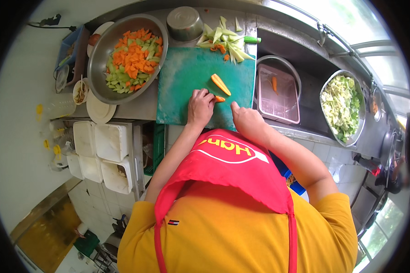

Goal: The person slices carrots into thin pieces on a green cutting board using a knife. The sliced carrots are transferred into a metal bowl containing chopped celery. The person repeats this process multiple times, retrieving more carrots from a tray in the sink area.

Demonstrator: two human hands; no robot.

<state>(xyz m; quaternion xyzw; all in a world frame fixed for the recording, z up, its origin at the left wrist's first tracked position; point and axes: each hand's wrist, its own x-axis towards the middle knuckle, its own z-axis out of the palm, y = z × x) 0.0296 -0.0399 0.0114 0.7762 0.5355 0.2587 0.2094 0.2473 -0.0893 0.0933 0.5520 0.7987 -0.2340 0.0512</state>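
On the green cutting board, my left hand has its fingertips on a carrot piece, pressing it to the board. A halved carrot lies just beyond, cut face up. My right hand is curled near the board's lower right, its index finger extended toward the carrot piece; no tool shows clearly in it, and its palm side is hidden. Pale green peelings and orange carrot scraps lie across the board's far right corner. Left of the board, a large steel bowl holds cut carrot and green vegetable pieces.
An upturned steel pot stands behind the board. To the right, a pink basket with a small carrot sits in the sink, beside a bowl of chopped leafy greens. White plates and white bins are at left. Someone is at far right.
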